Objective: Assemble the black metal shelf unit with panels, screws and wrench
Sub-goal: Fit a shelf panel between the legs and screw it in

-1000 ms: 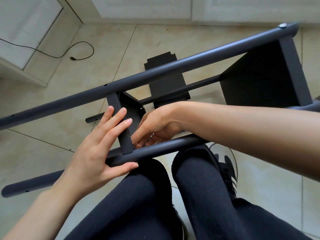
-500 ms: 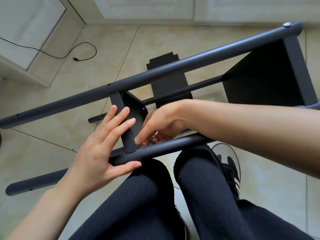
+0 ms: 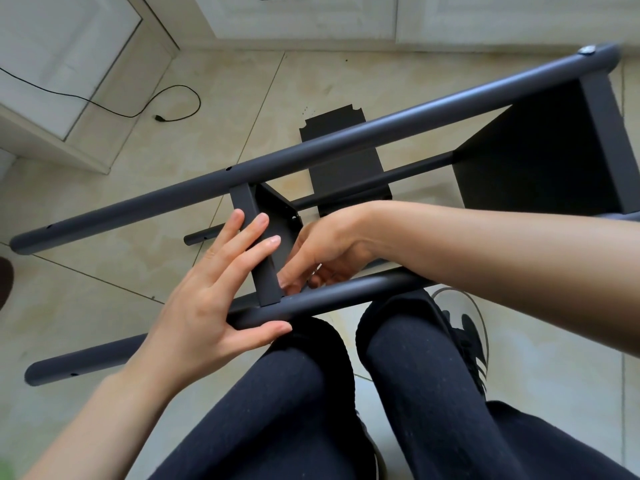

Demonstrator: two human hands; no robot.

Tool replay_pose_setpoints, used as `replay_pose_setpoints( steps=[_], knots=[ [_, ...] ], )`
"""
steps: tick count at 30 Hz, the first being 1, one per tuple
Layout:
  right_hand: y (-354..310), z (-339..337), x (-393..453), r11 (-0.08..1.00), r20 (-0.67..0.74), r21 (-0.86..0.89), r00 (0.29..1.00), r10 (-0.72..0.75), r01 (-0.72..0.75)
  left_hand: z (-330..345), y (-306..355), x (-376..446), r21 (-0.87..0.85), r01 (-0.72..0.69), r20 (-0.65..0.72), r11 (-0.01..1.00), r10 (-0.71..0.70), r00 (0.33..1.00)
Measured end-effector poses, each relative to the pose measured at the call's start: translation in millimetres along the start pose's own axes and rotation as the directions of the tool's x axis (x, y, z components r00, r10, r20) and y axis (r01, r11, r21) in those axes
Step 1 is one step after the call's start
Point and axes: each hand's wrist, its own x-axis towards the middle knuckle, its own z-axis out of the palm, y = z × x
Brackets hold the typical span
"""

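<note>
The black shelf frame lies on its side over my knees. Its upper pole (image 3: 346,140) runs from low left to high right, and the near pole (image 3: 349,294) crosses just above my legs. A small black panel (image 3: 263,251) stands between the two poles. My left hand (image 3: 211,299) presses straight fingers against that panel's edge, with the thumb under the near pole. My right hand (image 3: 322,254) reaches inside the frame behind the panel, fingers curled round a small metal piece at the joint; what it is cannot be told. A larger panel (image 3: 540,161) is fixed at the right end.
A loose black panel (image 3: 343,157) lies flat on the tiled floor beyond the frame. A black cable (image 3: 166,109) trails on the floor at the upper left beside white cabinets (image 3: 69,64). My black-trousered legs and a black shoe (image 3: 467,337) fill the lower part of the view.
Both hands stay at the same joint. My right hand's fingers have shifted slightly at the panel's lower corner. The frame has not moved.
</note>
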Motion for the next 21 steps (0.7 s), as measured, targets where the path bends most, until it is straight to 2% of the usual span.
replay_pose_setpoints(
  steps=[14, 21],
  knots=[
    [0.9, 8.2, 1.6, 0.998, -0.022, 0.017, 0.998, -0.056, 0.056, 0.9, 0.1, -0.2, 0.001, -0.006, -0.011, 1.0, 0.006, 1.0],
    [1.7, 11.3, -6.1, 0.979, -0.09, -0.032, 0.975, -0.203, 0.201, -0.7, -0.8, 1.8, 0.033, -0.01, -0.016, 0.999, 0.011, 1.0]
  ],
)
